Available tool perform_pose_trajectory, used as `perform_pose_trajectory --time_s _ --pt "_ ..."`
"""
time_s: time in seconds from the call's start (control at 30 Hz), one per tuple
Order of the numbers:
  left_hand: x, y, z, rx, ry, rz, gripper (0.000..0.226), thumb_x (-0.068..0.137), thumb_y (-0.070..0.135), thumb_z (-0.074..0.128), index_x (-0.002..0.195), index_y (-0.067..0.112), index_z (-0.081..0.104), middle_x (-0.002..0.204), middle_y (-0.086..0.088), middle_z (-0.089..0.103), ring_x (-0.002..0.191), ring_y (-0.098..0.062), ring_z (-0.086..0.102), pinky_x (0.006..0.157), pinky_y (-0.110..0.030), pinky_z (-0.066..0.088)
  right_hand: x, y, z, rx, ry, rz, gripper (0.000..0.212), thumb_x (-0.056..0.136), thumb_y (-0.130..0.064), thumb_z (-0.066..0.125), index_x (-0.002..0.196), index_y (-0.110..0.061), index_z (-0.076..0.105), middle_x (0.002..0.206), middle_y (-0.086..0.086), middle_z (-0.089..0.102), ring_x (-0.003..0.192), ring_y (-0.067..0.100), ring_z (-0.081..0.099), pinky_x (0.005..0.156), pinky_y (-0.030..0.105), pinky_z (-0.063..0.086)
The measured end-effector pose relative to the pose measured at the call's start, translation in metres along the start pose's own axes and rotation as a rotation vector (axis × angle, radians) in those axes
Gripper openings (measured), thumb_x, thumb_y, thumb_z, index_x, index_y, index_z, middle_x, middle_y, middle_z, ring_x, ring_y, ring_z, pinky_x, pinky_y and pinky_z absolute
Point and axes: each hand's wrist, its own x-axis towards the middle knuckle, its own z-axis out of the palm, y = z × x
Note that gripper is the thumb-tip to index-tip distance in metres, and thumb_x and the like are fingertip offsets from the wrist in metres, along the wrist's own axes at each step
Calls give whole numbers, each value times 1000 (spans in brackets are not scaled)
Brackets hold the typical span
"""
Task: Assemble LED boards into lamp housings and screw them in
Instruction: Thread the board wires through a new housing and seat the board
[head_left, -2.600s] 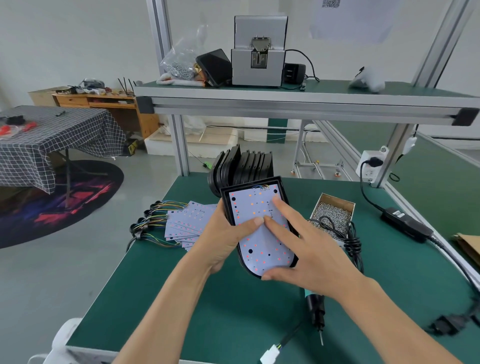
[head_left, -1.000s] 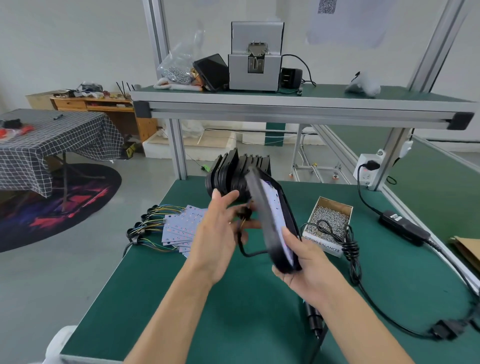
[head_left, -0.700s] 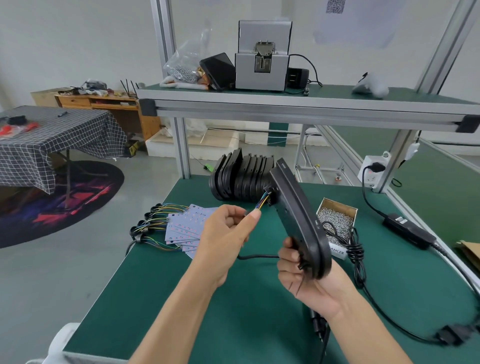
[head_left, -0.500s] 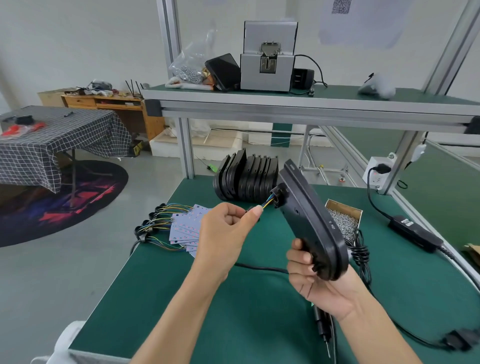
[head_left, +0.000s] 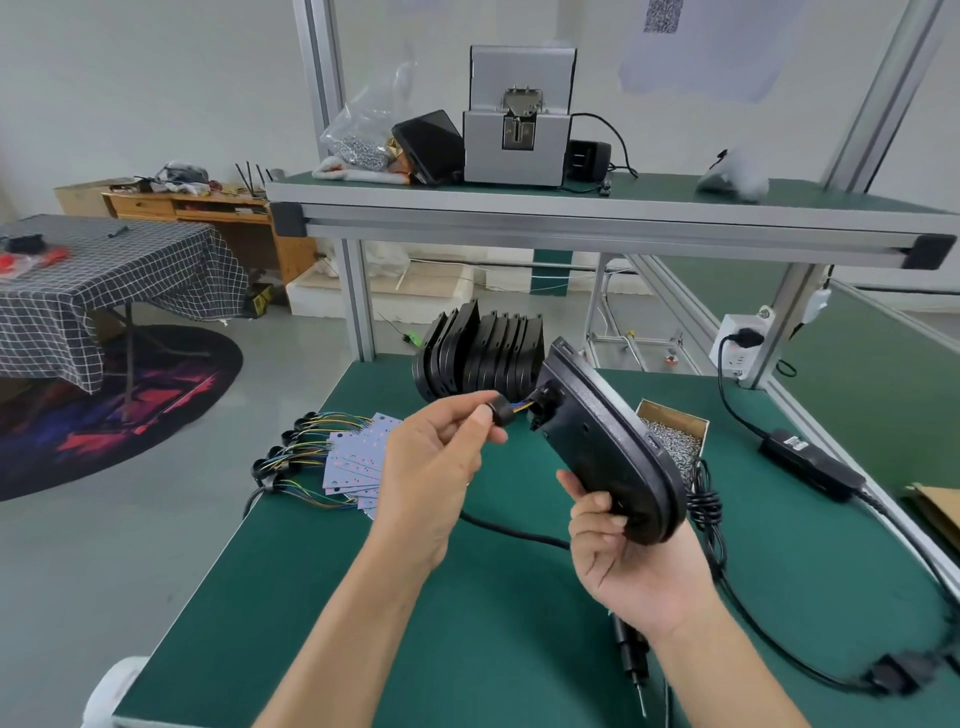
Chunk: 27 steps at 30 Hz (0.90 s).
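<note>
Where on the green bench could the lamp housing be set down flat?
Bare mat shows near the front edge, between the LED boards and the screwdriver. The back is crowded with stacked housings; the right with the screw box and coiled cable.

Black grommet newly in left hand

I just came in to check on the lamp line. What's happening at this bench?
A person is partway through one lamp. The right hand grips a black lamp housing by its rounded end, back side towards the camera. The left hand pinches a black grommet on the coloured wires coming out of the housing's back. More LED boards and empty housings wait on the green bench. The screwdriver lies unused.
</note>
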Motion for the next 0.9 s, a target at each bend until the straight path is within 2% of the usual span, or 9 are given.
perform_pose_trajectory --time_s 0.1,0.2,0.33,0.43,0.53,0.6,0.67,0.77,0.9 --pt "3 2 12 2 32 48 18 102 7 61 114 17 70 70 0 68 47 -7 33 48 -15 33 5 24 5 172 22 -203 51 105 -28 45 137 10 59 102 12 73 73 22 72 56 33 57" --pt "4 5 22 27 49 82 14 101 6 63 111 17 64 70 0 69 50 -8 38 52 -19 34 9 56 11 319 79 -330 49 103 -22 45 143 3 57 126 19 71 96 34 76 69 43 62" --pt "7 10 26 36 62 134 10 101 4 62 102 14 61 69 0 70 50 -3 47 53 -16 38 11 88 19 503 136 -257 55 106 -28 40 144 10 51 104 18 77 76 30 78 55 30 60" --pt "9 16 28 75 23 146 13 101 -1 60 99 12 62 72 -4 71 51 -1 52 55 -13 41 9 108 21 577 192 -146 68 110 -42 31 130 18 54 83 22 75 55 30 73 38 28 54" --pt "11 21 25 158 -10 175 14 100 -2 59 99 12 62 73 0 72 64 -4 64 64 -13 48 1 126 24 391 285 -78 46 109 -28 36 100 8 64 69 16 71 40 22 65 33 24 47" --pt "13 22 22 222 -31 195 16 100 0 60 98 15 62 77 0 74 75 -8 70 70 -15 51 -7 133 34 117 327 -66 34 104 -16 43 85 0 66 63 11 68 34 18 56 34 18 41" --pt "11 21 21 289 -46 205 18 100 2 61 97 19 62 81 -1 75 78 -11 71 70 -18 52 -8 130 49 -222 356 -193 35 103 -19 53 78 -6 74 65 8 68 37 14 53 36 17 37" --pt "5 16 22 394 -64 200 21 100 5 60 98 26 60 84 4 73 78 -16 69 67 -20 52 -6 109 80 -696 402 -621 33 102 -32 61 84 -12 80 69 5 66 49 13 49 46 23 35" --pt "-1 12 21 502 -44 236 27 100 7 59 98 34 54 91 17 68 85 -5 67 73 -16 51 2 85 104 -854 384 -722 57 97 -46 65 90 11 65 62 10 37 55 18 28 53 31 22"
